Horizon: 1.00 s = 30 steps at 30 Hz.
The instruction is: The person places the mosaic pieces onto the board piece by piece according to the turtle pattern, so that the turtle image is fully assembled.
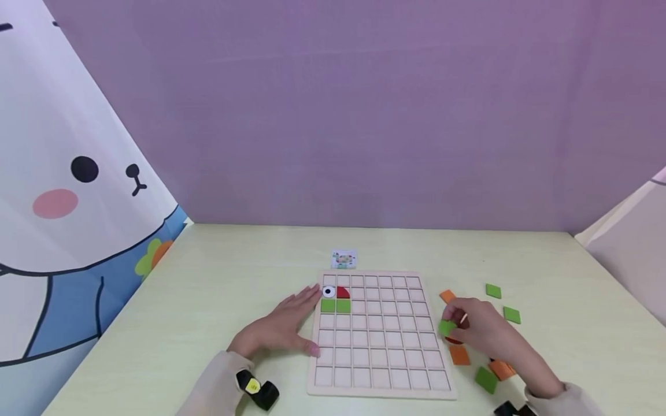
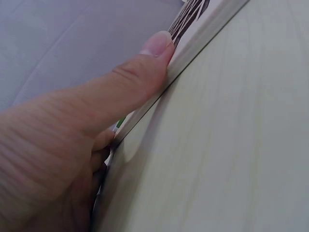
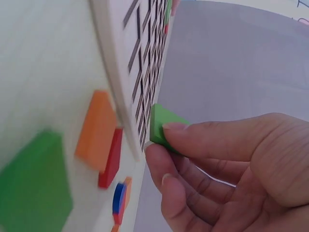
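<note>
A pale wooden grid board (image 1: pixel 382 392) lies on the table. Toward its upper left corner sit a white tile with a black eye dot (image 1: pixel 328 292), a tile with a red quarter shape (image 1: pixel 343 293) and two green tiles (image 1: pixel 335 305). My left hand (image 1: pixel 281 326) rests at the board's left edge with fingers spread; in the left wrist view the thumb (image 2: pixel 157 46) touches that edge. Beside the board's right edge my right hand (image 1: pixel 481 326) pinches a green square tile (image 3: pixel 164 125) between thumb and fingertips, above the loose tiles.
Right of the board lie loose orange tiles (image 1: pixel 460 355), green tiles (image 1: pixel 486 379) and, in the right wrist view, a red tile (image 3: pixel 111 159) and a blue round-edged piece (image 3: pixel 118 198). A small picture card (image 1: pixel 344 259) lies behind the board. A purple backdrop (image 1: pixel 385 115) rises behind the table.
</note>
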Motion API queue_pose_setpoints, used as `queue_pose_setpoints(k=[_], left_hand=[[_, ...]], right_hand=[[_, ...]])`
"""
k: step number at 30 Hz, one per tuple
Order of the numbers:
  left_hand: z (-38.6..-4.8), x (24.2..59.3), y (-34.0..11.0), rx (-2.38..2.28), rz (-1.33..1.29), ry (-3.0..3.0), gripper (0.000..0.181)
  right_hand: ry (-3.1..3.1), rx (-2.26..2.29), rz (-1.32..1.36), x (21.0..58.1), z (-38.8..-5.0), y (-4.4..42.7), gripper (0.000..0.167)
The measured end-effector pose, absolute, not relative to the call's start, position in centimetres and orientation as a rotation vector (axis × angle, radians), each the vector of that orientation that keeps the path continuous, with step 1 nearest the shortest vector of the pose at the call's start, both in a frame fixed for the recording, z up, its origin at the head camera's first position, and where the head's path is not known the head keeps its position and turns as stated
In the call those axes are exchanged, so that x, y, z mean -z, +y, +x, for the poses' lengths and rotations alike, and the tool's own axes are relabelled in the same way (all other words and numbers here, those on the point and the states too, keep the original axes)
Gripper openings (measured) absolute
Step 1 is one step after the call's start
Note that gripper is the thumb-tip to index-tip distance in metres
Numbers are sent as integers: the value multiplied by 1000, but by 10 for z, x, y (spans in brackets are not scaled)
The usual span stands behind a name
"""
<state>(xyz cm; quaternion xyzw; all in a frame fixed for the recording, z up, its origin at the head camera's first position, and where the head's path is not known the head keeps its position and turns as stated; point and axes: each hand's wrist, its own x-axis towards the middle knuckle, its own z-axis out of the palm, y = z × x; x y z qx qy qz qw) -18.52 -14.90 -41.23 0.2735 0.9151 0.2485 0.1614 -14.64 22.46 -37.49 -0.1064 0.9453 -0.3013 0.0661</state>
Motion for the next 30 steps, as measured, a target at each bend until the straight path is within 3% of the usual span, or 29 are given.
queue_pose_setpoints(k=[15,30], left_hand=[[-186,413,-149,-716,787,2609,114],[-185,413,-149,-706,785,2614,113]], right_hand=[[2833,949,-523,368,-159,190,16],[2823,973,-517,362,-169,152,13]])
